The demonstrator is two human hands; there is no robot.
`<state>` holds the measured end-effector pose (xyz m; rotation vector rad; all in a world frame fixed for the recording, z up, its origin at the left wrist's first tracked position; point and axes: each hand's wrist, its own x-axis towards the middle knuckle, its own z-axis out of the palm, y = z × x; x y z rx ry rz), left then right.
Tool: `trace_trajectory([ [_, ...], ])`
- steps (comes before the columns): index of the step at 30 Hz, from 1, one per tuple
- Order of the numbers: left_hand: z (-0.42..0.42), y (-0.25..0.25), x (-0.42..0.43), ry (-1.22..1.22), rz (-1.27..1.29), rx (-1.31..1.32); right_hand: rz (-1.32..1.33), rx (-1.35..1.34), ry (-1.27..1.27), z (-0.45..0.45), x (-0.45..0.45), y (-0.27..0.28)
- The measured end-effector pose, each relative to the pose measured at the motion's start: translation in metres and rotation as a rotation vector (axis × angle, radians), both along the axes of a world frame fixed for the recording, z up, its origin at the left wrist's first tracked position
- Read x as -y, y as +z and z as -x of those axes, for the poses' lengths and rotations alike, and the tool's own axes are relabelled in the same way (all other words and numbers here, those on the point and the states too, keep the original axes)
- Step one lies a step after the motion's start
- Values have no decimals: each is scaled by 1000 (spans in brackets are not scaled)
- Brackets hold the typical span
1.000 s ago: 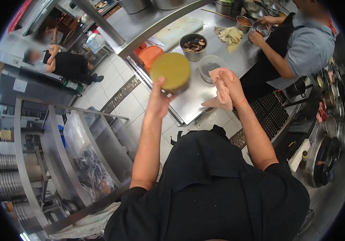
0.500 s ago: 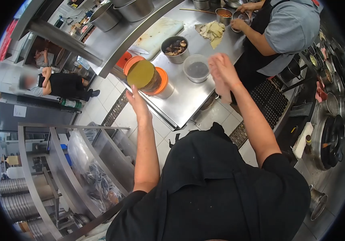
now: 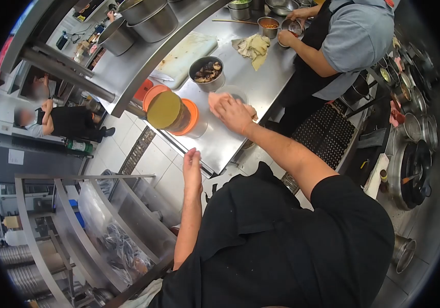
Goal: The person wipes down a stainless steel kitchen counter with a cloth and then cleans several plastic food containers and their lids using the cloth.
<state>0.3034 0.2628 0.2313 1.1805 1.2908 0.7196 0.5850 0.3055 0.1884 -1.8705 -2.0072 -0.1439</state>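
My right hand (image 3: pixel 234 115) is over the steel table (image 3: pixel 207 151), its fingers closed on a pinkish cloth (image 3: pixel 217 100). Behind that hand a translucent plastic tub (image 3: pixel 239 93) is partly hidden. My left hand (image 3: pixel 193 167) is held up near the table's edge, fingers stretched out with nothing in them. Beyond it stands a container with a yellow-green lid (image 3: pixel 164 110), tilted against an orange-rimmed container (image 3: pixel 193 114). A steel pot of dark, browned pieces (image 3: pixel 207 70) sits farther back.
At the table's far right a co-worker (image 3: pixel 351 38) handles a bowl. A crumpled cloth (image 3: pixel 253 49), a cutting board (image 3: pixel 186 54) and a knife (image 3: pixel 161 75) lie on the table. A metal rack (image 3: pixel 120 205) stands at left; stacked pots (image 3: pixel 153 23) are on the upper shelf.
My right hand has swung left and down over the table with the cloth. My left hand has drawn back from the lidded container. The whole view has shifted slightly.
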Motion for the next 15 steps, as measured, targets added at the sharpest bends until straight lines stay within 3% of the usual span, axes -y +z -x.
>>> trace_trajectory([
  [1, -1, -2, 2, -50, 51, 8, -179, -29, 40, 6, 7, -3],
  [5, -21, -16, -2, -196, 173, 42, -112, -144, 219, 14, 27, -1],
  [8, -36, -31, -12, -187, 246, 125, 120, -223, 257, 24, 38, 10],
  [9, -40, -34, -17, -178, 275, 157, 111, -159, 213, 34, 43, 12],
  [12, -48, -35, -25, -159, 319, 218, 15, -317, 217, 57, 69, 51],
  [15, -47, -39, -23, -72, 275, 156, 143, -691, 18, 64, 78, 82],
])
